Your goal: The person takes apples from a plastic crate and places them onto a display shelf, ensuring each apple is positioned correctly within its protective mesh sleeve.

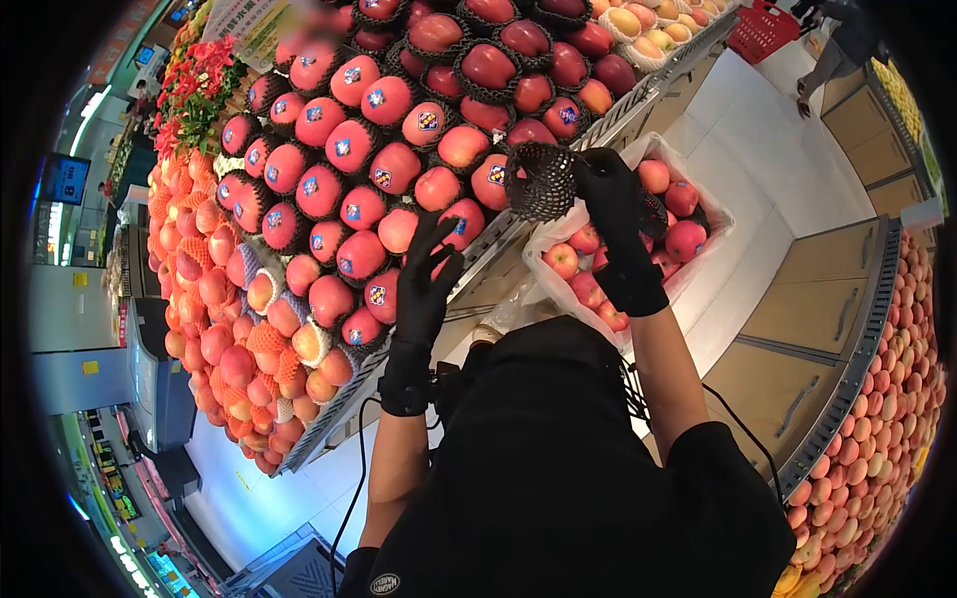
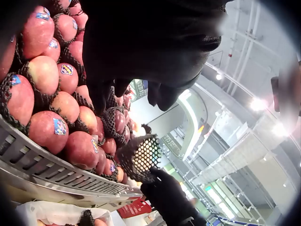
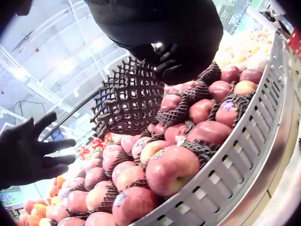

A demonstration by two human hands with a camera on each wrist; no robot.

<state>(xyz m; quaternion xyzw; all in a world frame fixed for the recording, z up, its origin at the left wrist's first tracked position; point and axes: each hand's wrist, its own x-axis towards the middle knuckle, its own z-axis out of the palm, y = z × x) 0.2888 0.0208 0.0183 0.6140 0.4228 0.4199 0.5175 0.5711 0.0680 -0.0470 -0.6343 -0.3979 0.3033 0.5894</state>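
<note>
My right hand (image 1: 613, 219), in a black glove, pinches an empty black foam fruit net (image 1: 539, 184) by one end. The net stands out as a hollow mesh tube beside the apple display, its wide end open in the right wrist view. My left hand (image 1: 429, 289), also gloved, hovers by the front row of red apples (image 1: 397, 229) with its fingers spread and nothing in them. In the right wrist view the left hand (image 3: 35, 153) appears at the left, apart from the net. Many display apples sit in black nets and bear stickers.
A slatted rail (image 1: 498, 229) edges the sloping display. Below my right hand stands a box with a white plastic liner (image 1: 720, 217), holding several apples (image 1: 686, 240). Peach-coloured fruit (image 1: 857, 458) fills another stand at right. A red basket (image 1: 763, 32) and a person's legs (image 1: 822, 65) are farther off.
</note>
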